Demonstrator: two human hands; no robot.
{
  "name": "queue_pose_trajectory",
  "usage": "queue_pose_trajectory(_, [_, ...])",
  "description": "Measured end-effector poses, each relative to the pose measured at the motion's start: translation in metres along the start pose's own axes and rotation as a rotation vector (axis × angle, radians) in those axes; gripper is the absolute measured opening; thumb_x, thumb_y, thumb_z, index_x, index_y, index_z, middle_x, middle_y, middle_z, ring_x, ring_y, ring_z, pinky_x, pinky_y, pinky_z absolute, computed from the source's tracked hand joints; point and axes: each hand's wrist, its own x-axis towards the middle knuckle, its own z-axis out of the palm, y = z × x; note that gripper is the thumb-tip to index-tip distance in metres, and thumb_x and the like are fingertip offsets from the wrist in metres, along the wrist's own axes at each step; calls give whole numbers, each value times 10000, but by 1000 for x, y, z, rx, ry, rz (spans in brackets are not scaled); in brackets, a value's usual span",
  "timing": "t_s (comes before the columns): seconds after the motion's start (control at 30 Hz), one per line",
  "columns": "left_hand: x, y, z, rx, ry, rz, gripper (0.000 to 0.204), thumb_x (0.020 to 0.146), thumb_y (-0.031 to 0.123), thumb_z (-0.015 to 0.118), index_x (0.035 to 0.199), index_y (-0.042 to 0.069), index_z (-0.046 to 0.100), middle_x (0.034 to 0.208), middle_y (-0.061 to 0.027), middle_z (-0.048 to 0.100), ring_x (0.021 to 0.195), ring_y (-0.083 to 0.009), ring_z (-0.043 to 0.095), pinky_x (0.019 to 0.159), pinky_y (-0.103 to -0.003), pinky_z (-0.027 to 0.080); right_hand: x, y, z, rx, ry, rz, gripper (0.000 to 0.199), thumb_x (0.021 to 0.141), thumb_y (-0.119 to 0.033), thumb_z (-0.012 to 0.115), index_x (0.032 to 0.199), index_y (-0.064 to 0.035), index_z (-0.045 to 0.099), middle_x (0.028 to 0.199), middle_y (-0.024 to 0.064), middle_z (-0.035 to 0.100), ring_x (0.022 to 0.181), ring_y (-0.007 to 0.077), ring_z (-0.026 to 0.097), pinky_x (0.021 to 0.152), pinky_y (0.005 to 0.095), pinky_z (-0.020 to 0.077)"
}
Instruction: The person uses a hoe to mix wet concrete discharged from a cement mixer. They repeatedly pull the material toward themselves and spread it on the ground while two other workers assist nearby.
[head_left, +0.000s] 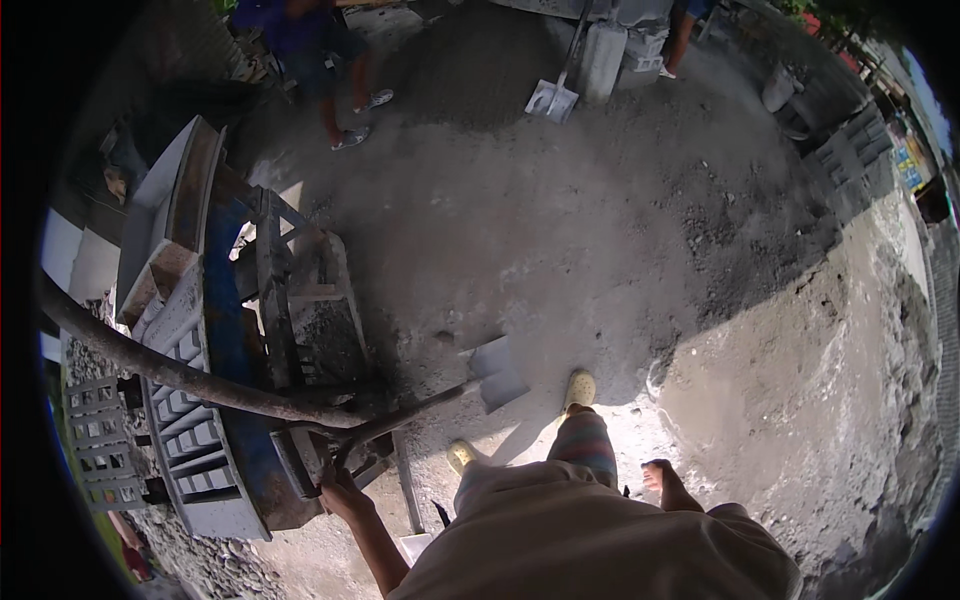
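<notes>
My left hand [338, 490] is closed around the end of a dark metal handle [352, 448] at the front of a blue and grey block-making machine [205, 400]. A long curved lever pipe [170, 372] runs from that spot to the left. A shovel [497, 372] lies on the ground by my feet, its shaft pointing toward the same handle; whether it is the shovel's own grip I cannot tell. My right hand [665, 482] hangs beside my hip, fingers loose and holding nothing.
Grey hollow blocks [100, 445] stand left of the machine, and more are stacked at the far right [850, 150]. A sand pile [480, 70] with a second shovel [553, 100] lies ahead. A person in blue [320, 60] and another person's legs [680, 40] are beyond.
</notes>
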Motion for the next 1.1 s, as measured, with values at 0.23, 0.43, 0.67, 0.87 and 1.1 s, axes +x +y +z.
queue_pose_trajectory(0.23, [76, 122, 70, -374, 153, -370, 325, 823, 206, 386, 928, -79, 503, 906, -119, 467, 881, -204, 467, 727, -289, 398, 62, -109, -115, 99, 128, -324, 197, 721, -217, 544, 857, -75, 537, 709, 47, 536, 538, 169, 525, 437, 300, 383])
queue_pose_trajectory(0.43, [115, 213, 136, -309, 270, -238, 97, 767, 70, 453, 778, -15, 497, 706, -48, 459, 693, -160, 506, 623, -284, 415, 94, -213, -174, 153, 183, -461, 131, 717, -220, 525, 744, -92, 535, 646, 20, 524, 498, 147, 500, 432, 280, 374])
queue_pose_trajectory(0.67, [145, 251, 191, -659, 269, -416, 89, 762, 70, 447, 771, -7, 489, 666, -20, 410, 633, -126, 439, 579, -255, 399, 71, -364, -115, 33, -125, -494, 176, 727, -225, 538, 826, -80, 535, 710, 19, 543, 563, 138, 509, 480, 284, 386])
queue_pose_trajectory(0.87, [232, 274, 249, -1027, 483, -702, 183, 790, 108, 440, 615, 61, 418, 559, 0, 399, 502, -111, 415, 480, -239, 360, 62, -510, -126, -29, -163, -713, 342, 720, -327, 546, 963, -89, 512, 838, 45, 557, 699, 174, 529, 626, 310, 405])
queue_pose_trajectory(1.1, [315, 234, 317, -899, 596, -700, 146, 824, 157, 490, 782, 38, 418, 568, 0, 389, 480, -101, 429, 473, -245, 404, 105, -585, -212, -57, 102, -371, 453, 780, -312, 487, 1153, -65, 419, 1148, 105, 466, 994, 268, 480, 825, 401, 360])
